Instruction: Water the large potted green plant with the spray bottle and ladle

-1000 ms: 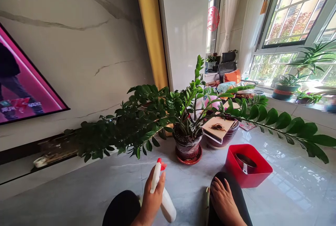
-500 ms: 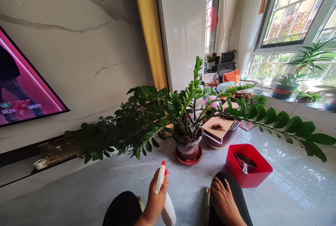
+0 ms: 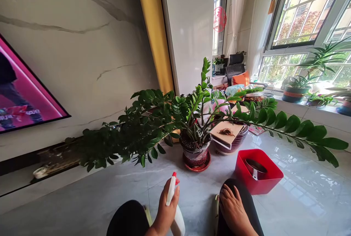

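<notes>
My left hand point(image 3: 165, 208) is wrapped round the neck of a white spray bottle point(image 3: 178, 224), whose red-tipped nozzle point(image 3: 171, 191) points forward towards the plant. The bottle's lower end runs out of the frame. On my right knee lies my right hand point(image 3: 234, 208), empty, its fingers stretched flat over the dark trouser leg. In front of both hands a large potted plant point(image 3: 192, 117) with glossy green leaves spreads wide to both sides. Its reddish pot point(image 3: 196, 156) stands in a round red saucer point(image 3: 189, 167) on the floor, apart from the spray bottle.
A red square bin point(image 3: 261, 186) holding a dark pan point(image 3: 257, 169) stands beside my right knee. Behind it, a board point(image 3: 219, 133) with a small root clump point(image 3: 226, 131) rests on a ribbed pot point(image 3: 240, 141). Potted plants line the windowsill at right; a screen point(image 3: 24, 97) hangs left.
My left hand has shifted slightly right and down with the spray bottle. My right hand stays on the knee. The whole view has moved slightly.
</notes>
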The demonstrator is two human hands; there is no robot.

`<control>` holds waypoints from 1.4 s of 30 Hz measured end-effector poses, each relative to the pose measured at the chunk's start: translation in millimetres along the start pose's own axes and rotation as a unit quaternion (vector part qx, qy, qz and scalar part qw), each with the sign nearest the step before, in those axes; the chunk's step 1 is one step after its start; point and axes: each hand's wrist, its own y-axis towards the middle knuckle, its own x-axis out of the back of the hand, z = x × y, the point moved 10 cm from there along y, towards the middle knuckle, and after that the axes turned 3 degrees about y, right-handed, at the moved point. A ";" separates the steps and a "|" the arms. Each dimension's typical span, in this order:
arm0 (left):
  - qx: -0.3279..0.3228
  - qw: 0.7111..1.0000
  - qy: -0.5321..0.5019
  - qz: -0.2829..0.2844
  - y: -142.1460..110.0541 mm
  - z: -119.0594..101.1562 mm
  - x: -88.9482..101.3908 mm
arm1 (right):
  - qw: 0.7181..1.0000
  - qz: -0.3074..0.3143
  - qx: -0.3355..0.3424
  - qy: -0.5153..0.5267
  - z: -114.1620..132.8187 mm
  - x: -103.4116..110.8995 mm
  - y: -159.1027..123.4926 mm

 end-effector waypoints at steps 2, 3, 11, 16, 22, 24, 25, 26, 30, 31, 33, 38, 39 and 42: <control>-0.001 1.000 0.009 0.010 -0.9 -0.9 -1.9 | 1.000 0.002 0.000 0.001 -0.2 -0.5 -0.2; 0.002 1.000 0.012 0.014 -1.0 -1.1 -2.6 | 1.000 0.003 0.000 0.001 -0.2 -0.7 -0.3; 0.019 1.000 -0.011 -0.003 1.3 -5.1 1.4 | 1.000 0.004 -0.003 -0.003 0.4 1.4 1.0; 0.038 0.998 -0.043 -0.023 3.9 1.1 3.8 | 1.000 -0.006 0.011 -0.003 3.8 8.4 2.1; 0.014 0.999 -0.033 -0.039 3.3 3.1 5.5 | 1.000 -0.004 0.006 -0.001 2.1 3.4 1.0; 0.009 0.999 -0.024 -0.037 3.4 1.8 5.3 | 1.000 0.001 0.002 0.003 0.4 -0.3 0.0; 0.011 0.999 -0.022 -0.034 3.4 1.7 4.8 | 1.000 0.002 0.002 0.005 -0.1 -1.7 -0.4; 0.014 0.999 -0.024 -0.032 3.3 1.9 4.2 | 1.000 0.003 0.003 0.007 -0.5 -2.5 -0.7; 0.019 0.999 -0.035 -0.015 0.7 3.2 -0.1 | 1.000 0.010 -0.003 0.016 -1.7 -3.1 -0.6; 0.019 0.999 -0.032 -0.011 -0.3 3.9 -1.0 | 1.000 0.012 -0.005 0.018 -1.5 -3.2 -0.4; 0.015 1.000 -0.020 0.004 -2.1 4.7 -3.9 | 1.000 0.014 -0.006 0.021 -0.7 -3.0 0.0; 0.010 0.999 -0.018 0.043 -4.2 4.5 -12.3 | 1.000 0.002 -0.007 0.017 0.5 -0.6 0.3; 0.011 0.999 -0.020 0.046 -4.3 4.4 -13.1 | 1.000 0.000 -0.004 0.015 1.1 0.0 0.2; 0.009 0.999 -0.028 0.044 -4.3 5.6 -14.1 | 1.000 -0.002 0.000 0.008 2.4 1.6 -0.1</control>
